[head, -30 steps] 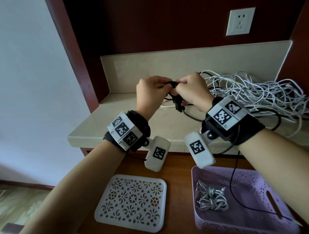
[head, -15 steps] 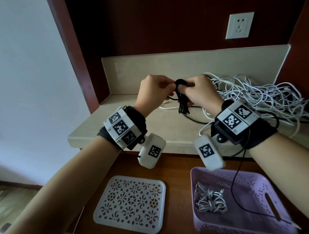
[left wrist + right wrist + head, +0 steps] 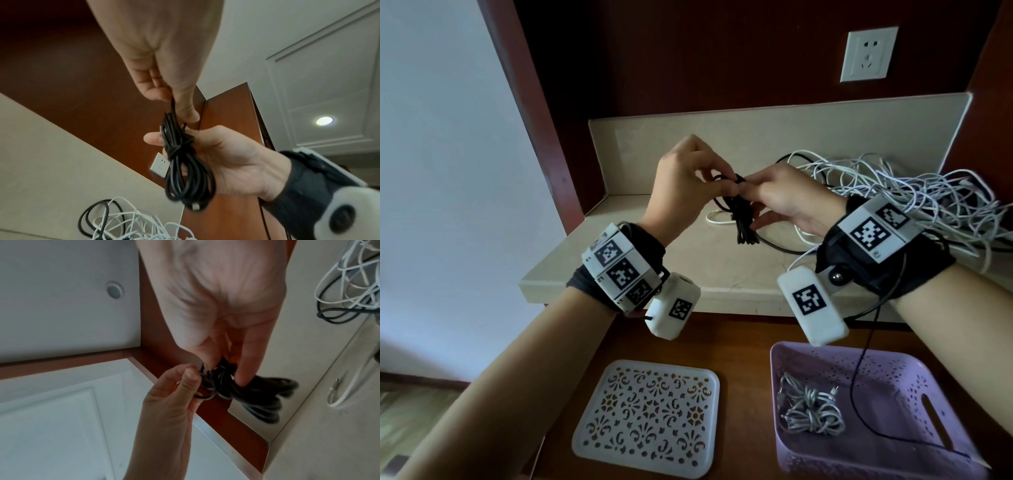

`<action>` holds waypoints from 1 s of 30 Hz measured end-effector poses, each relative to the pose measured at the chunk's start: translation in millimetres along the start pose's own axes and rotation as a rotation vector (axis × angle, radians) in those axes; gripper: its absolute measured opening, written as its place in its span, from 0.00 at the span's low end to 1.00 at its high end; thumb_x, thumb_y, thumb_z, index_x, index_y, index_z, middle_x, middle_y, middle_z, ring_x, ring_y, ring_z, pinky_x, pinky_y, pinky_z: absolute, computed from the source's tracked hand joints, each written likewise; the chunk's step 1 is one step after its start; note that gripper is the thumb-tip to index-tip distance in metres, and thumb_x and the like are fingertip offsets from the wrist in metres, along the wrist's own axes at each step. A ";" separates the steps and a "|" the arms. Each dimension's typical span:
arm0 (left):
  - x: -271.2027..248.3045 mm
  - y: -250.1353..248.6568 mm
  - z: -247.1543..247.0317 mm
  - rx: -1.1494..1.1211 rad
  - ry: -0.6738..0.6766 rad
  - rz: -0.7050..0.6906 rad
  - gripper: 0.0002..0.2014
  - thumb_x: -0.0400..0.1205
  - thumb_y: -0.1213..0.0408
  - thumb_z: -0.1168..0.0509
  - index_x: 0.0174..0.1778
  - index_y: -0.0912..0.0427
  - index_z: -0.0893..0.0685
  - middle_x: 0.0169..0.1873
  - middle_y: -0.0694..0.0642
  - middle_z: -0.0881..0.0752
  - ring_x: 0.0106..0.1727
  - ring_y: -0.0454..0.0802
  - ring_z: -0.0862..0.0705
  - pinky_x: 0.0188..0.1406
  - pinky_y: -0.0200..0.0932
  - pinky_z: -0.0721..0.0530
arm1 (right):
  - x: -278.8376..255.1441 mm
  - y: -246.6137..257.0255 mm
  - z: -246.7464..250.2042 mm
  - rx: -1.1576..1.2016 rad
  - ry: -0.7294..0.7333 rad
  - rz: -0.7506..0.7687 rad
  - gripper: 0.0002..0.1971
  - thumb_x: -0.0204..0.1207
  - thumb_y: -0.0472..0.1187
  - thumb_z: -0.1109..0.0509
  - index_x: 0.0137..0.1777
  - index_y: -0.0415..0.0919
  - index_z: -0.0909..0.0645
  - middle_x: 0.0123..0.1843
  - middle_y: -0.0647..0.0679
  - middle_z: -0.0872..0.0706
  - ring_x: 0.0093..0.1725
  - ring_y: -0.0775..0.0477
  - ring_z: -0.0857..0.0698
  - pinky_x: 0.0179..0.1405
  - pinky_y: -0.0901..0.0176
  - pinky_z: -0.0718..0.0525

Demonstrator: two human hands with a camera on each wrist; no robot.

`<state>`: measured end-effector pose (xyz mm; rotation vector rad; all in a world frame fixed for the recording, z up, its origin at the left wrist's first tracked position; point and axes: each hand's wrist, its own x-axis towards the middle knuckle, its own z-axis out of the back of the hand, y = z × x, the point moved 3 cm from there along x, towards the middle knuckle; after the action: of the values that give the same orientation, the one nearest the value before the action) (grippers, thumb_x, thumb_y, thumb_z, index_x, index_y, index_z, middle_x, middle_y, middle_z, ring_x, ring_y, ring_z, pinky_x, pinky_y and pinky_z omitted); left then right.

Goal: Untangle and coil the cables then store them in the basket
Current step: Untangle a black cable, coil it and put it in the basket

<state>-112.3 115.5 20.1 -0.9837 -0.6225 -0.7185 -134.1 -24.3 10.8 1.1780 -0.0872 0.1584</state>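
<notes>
A black cable (image 3: 743, 219), wound into a bundle with a wrap round its middle, hangs above the stone shelf (image 3: 619, 270). My right hand (image 3: 753, 192) grips the bundle (image 3: 185, 164) at the wrap, fingers curled round it. My left hand (image 3: 726, 185) pinches a loose strand at the top of the bundle (image 3: 248, 389) between thumb and forefinger. A tangle of white cables (image 3: 900, 192), with a black one among them, lies on the shelf to the right. The purple basket (image 3: 893, 455) stands below at the right and holds one coiled grey cable (image 3: 810, 409).
A white perforated lid (image 3: 647, 418) lies on the brown surface left of the basket. A thin black wire (image 3: 859, 370) hangs from my right wrist into the basket. A wall socket (image 3: 868, 53) sits above the shelf's raised back. A wooden post borders the shelf at the left.
Both hands have risen slightly with the black bundle. My left hand has drawn up and away from the right, pulling the strand it pinches.
</notes>
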 end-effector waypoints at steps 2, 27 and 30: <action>2.8 4.1 -0.8 0.041 0.067 0.061 0.13 0.66 0.66 0.21 0.42 0.52 0.16 0.40 0.40 0.28 0.39 0.34 0.25 0.35 0.26 0.25 | -1.5 1.5 -0.9 -0.068 0.057 0.008 0.09 0.81 0.36 0.37 0.42 0.37 0.17 0.34 0.46 0.17 0.24 0.61 0.18 0.25 0.67 0.17; -32.0 26.3 -30.2 -0.343 0.282 0.707 0.17 0.84 0.53 0.37 0.37 0.62 0.17 0.33 0.51 0.21 0.27 0.44 0.23 0.26 0.37 0.17 | -11.4 -29.5 -8.3 -0.114 -0.007 -0.057 0.14 0.76 0.44 0.30 0.41 0.31 0.14 0.33 0.39 0.15 0.31 0.45 0.19 0.35 0.54 0.23; -35.3 24.8 -37.5 -0.322 0.288 0.705 0.17 0.84 0.50 0.39 0.38 0.60 0.17 0.33 0.50 0.22 0.25 0.43 0.24 0.25 0.36 0.19 | -8.5 -31.2 -4.8 -0.203 -0.083 -0.052 0.14 0.74 0.41 0.28 0.42 0.26 0.13 0.32 0.40 0.16 0.30 0.47 0.21 0.31 0.61 0.26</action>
<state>-109.3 99.9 -34.8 -1.2680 0.1135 -0.3161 -137.2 -32.2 -20.8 0.9835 -0.1424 0.0533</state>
